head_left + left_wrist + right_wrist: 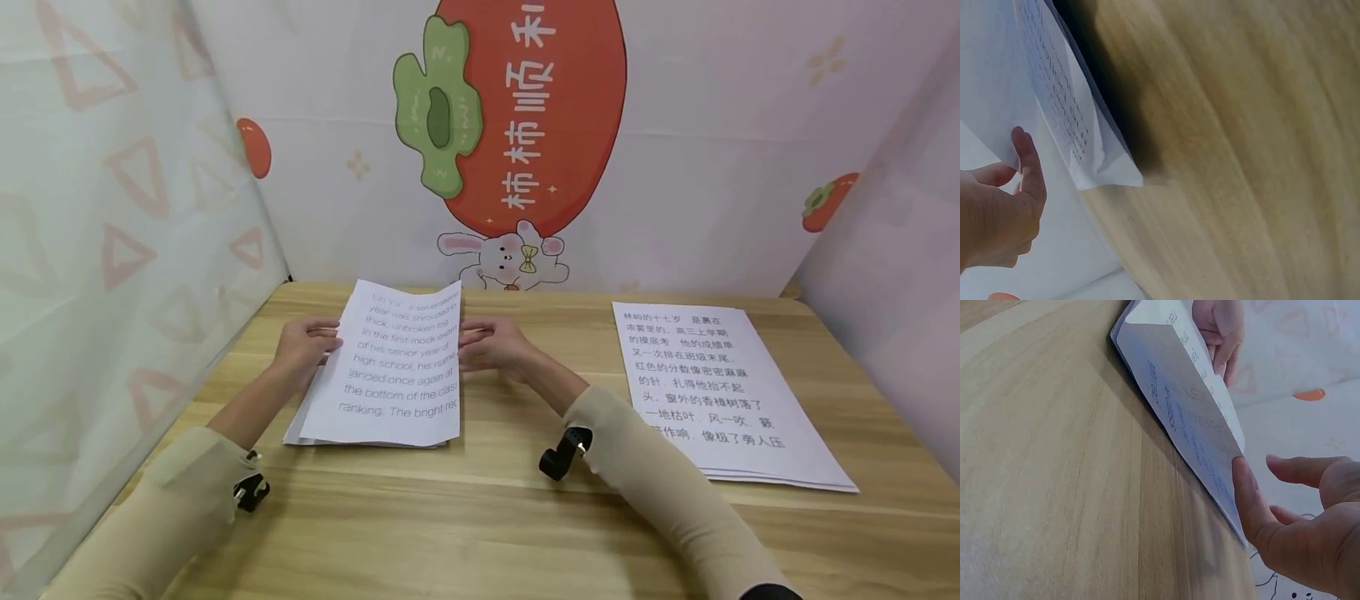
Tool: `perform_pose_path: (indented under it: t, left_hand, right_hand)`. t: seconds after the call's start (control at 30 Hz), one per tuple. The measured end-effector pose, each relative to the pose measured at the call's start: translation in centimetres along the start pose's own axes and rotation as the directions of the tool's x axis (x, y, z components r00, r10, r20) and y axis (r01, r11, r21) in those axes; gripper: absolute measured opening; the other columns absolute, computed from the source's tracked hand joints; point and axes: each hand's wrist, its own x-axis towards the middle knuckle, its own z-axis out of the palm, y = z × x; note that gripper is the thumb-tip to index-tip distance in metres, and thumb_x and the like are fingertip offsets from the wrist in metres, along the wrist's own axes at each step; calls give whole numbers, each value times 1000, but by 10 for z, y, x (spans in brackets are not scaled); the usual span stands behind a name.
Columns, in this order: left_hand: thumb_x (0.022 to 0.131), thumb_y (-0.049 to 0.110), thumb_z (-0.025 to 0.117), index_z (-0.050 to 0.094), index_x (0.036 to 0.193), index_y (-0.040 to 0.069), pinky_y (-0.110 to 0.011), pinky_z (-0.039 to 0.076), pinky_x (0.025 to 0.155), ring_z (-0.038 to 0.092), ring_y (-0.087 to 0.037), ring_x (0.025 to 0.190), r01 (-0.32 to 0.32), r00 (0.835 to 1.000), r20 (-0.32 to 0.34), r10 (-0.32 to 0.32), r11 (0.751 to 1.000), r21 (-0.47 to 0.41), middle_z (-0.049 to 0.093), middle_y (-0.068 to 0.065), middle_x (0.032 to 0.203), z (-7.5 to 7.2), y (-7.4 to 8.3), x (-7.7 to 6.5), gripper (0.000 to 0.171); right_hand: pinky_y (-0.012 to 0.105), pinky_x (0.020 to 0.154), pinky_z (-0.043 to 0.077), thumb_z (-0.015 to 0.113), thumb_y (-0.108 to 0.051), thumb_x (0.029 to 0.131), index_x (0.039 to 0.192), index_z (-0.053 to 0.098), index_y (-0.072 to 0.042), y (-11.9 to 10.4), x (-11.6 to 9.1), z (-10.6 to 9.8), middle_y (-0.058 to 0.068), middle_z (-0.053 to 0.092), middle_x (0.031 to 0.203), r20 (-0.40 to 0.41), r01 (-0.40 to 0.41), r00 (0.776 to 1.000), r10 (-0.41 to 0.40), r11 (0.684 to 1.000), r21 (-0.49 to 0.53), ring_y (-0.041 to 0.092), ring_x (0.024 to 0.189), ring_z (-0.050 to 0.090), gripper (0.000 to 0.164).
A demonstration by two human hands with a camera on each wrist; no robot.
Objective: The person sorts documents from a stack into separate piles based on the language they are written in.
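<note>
A white sheet printed with English text [401, 358] lies uppermost on a small stack of paper, its surface bowed and its edges lifted. At its left edge, my left hand [303, 346] pinches the sheet between thumb and finger; the left wrist view shows this left hand [1007, 206] on the paper's edge. Beside the opposite edge is my right hand [495, 343]. In the right wrist view a finger of the right hand [1310, 531] touches the sheet's edge [1213, 387], while the thumb stands apart from it. More printed sheets [1063, 94] show beneath the raised one.
To the right, another stack of sheets with Chinese text [697, 392] lies on the wooden table [480, 525]. A white cloth backdrop [322, 192] with a persimmon and rabbit print stands behind the table. Cloth walls also rise at left and right.
</note>
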Motion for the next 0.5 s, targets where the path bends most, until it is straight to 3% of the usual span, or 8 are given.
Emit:
perform_pose_path:
  t: [0.1, 0.2, 0.33, 0.5]
  left_hand:
    - [100, -3, 59, 47, 149, -8, -14, 55, 71, 62, -4, 89, 20, 1000, 10, -20, 1000, 17, 56, -30, 142, -4, -4, 2, 51]
    - [100, -2, 59, 43, 151, -8, -16, 56, 79, 64, -17, 108, 46, 999, 12, -46, 999, 26, 51, -30, 148, -8, -5, 3, 54]
    - [101, 2, 58, 40, 153, -8, -33, 54, 102, 53, -35, 135, 90, 996, 4, -91, 995, 47, 46, -30, 153, -10, -3, 1, 57]
    - [102, 8, 56, 35, 156, -6, -50, 41, 119, 41, -43, 145, 140, 990, 11, -140, 989, 51, 40, -30, 158, -10, 1, -1, 59]
  right_hand:
    - [46, 90, 63, 65, 15, 92, 154, 43, 0, 0, 0, 5, 25, 61, 129, 52, -14, 999, 13, 1000, 23, 30, 98, 73, 67]
    - [48, 92, 62, 64, 16, 93, 158, 37, -4, 1, -1, 7, 26, 57, 136, 100, -32, 995, 27, 998, 51, 36, 107, 71, 73]
    - [52, 98, 58, 61, 16, 95, 162, 31, -6, 0, -5, 5, 29, 53, 144, 152, -38, 988, 27, 997, 69, 44, 119, 66, 77]
    - [55, 104, 52, 59, 13, 97, 164, 27, -8, -1, -7, 0, 31, 46, 151, 190, -32, 982, 16, 996, 82, 48, 129, 58, 77]
